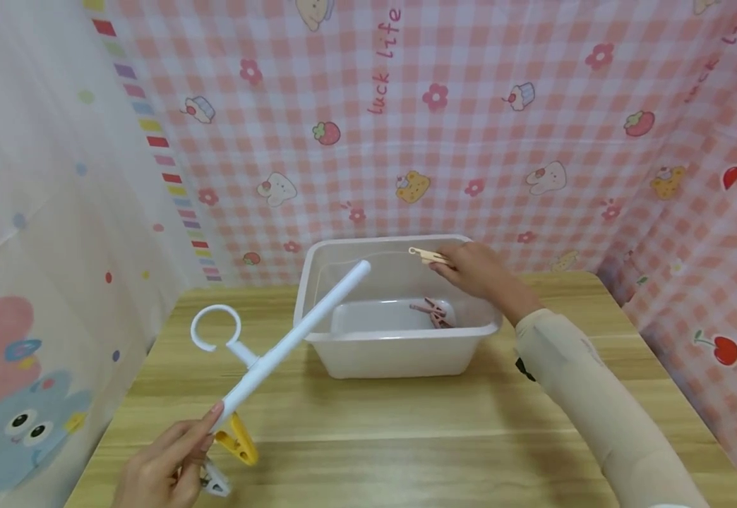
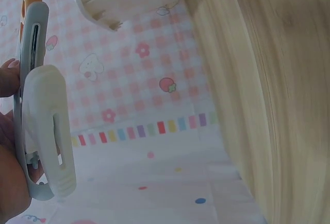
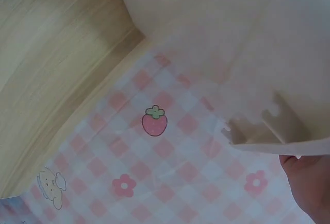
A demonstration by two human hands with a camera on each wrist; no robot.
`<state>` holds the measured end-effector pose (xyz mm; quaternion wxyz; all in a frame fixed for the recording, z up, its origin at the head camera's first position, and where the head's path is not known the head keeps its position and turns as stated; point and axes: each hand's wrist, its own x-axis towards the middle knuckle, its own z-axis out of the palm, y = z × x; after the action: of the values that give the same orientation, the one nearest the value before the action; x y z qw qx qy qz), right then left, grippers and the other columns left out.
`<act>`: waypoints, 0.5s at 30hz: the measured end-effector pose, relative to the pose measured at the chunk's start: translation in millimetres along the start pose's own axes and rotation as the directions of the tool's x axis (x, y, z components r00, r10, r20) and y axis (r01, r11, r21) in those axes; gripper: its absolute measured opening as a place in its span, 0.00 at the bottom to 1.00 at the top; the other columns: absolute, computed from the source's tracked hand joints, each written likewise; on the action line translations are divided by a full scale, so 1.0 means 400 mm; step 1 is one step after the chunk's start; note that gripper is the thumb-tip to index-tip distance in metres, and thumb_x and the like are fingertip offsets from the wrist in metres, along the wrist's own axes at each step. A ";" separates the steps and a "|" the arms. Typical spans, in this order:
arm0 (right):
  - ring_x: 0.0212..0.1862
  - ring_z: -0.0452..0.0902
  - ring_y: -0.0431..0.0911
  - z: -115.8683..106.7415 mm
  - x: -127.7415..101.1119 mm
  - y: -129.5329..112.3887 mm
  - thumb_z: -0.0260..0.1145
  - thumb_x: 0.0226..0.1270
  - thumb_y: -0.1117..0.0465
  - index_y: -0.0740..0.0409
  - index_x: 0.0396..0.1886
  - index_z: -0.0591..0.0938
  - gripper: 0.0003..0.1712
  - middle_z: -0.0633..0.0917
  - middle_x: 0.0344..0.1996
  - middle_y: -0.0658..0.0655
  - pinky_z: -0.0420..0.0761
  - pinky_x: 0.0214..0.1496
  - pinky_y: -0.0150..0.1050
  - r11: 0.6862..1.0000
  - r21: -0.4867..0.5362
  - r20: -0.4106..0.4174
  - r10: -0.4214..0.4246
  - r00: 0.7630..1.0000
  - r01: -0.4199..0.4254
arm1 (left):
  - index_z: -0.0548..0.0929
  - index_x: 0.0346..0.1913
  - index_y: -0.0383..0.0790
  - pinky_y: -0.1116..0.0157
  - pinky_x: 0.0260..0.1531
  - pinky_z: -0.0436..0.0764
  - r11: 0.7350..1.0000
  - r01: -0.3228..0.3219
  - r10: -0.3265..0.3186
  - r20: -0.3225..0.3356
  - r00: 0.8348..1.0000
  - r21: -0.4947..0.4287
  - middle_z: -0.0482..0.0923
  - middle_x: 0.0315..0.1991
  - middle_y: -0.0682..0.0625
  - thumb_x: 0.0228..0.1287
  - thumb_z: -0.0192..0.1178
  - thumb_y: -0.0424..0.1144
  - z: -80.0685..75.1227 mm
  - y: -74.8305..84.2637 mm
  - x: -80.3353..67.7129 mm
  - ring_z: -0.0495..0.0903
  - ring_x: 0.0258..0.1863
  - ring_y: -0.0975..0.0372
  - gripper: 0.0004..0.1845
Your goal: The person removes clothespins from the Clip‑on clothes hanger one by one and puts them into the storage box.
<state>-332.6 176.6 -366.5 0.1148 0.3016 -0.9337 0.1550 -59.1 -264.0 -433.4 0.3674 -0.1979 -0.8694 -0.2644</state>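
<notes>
My left hand (image 1: 162,458) grips the lower end of a white hanger (image 1: 298,331), a straight rod with an open ring hook. The rod slants up to the right in the head view. By that hand, a yellow clothespin (image 1: 238,441) and a grey clothespin (image 1: 216,480) hang from the rod; the left wrist view also shows a white clothespin (image 2: 49,131) beside the grey one. My right hand (image 1: 476,268) pinches a cream clothespin (image 1: 428,255) over the back right of a white plastic tub (image 1: 400,356). Inside the tub, several pink clothespins (image 1: 435,310) lie at the right.
The tub stands on a wood-grain table (image 1: 368,430), near its back edge. A pink checked cloth (image 1: 356,162) hangs close behind, with more cloth at both sides. A small black thing (image 1: 524,368) shows under the right sleeve (image 1: 591,395).
</notes>
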 end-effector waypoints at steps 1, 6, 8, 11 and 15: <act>0.27 0.74 0.47 0.003 0.006 0.002 0.64 0.74 0.53 0.59 0.40 0.83 0.12 0.82 0.24 0.54 0.76 0.35 0.44 1.000 -0.003 0.004 0.001 1.000 -0.001 | 0.87 0.56 0.37 0.84 0.14 0.59 1.000 -0.002 0.002 -0.001 1.000 0.005 0.84 0.28 0.46 0.78 0.46 0.56 0.001 0.000 -0.001 0.61 0.19 0.82 0.28; 0.27 0.73 0.46 0.012 0.031 0.016 0.64 0.75 0.55 0.61 0.43 0.84 0.13 0.83 0.25 0.55 0.76 0.33 0.42 1.000 -0.006 0.037 0.028 0.999 -0.028 | 0.88 0.56 0.39 0.84 0.14 0.59 1.000 0.003 -0.003 -0.001 1.000 0.016 0.84 0.28 0.46 0.78 0.44 0.57 0.004 0.004 -0.005 0.60 0.18 0.83 0.30; 0.26 0.73 0.46 0.015 0.036 0.022 0.63 0.75 0.55 0.61 0.43 0.84 0.13 0.83 0.24 0.55 0.75 0.32 0.41 0.999 -0.016 0.053 0.035 0.998 -0.034 | 0.88 0.56 0.39 0.83 0.14 0.59 1.000 0.013 -0.013 0.005 1.000 0.017 0.84 0.28 0.47 0.78 0.44 0.57 0.005 0.007 -0.008 0.60 0.18 0.83 0.29; 0.25 0.73 0.46 0.017 0.040 0.027 0.63 0.75 0.54 0.61 0.43 0.85 0.13 0.83 0.24 0.55 0.75 0.32 0.41 0.999 -0.024 0.067 0.043 0.997 -0.042 | 0.87 0.57 0.40 0.83 0.14 0.59 1.000 0.025 -0.025 0.013 1.000 0.015 0.85 0.29 0.48 0.77 0.44 0.57 0.006 0.010 -0.010 0.60 0.18 0.83 0.29; 0.26 0.73 0.46 0.018 0.043 0.029 0.62 0.76 0.54 0.61 0.45 0.85 0.15 0.83 0.25 0.55 0.75 0.33 0.41 0.999 -0.027 0.058 0.046 0.997 -0.044 | 0.88 0.56 0.40 0.83 0.14 0.59 0.999 0.032 -0.032 0.004 0.999 0.024 0.85 0.29 0.48 0.77 0.44 0.58 0.006 0.010 -0.008 0.60 0.19 0.83 0.30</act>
<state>-353.8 173.9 -370.4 0.0876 0.2835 -0.9451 0.1368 -56.2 -260.0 -436.0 0.3636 -0.1799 -0.8765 -0.2594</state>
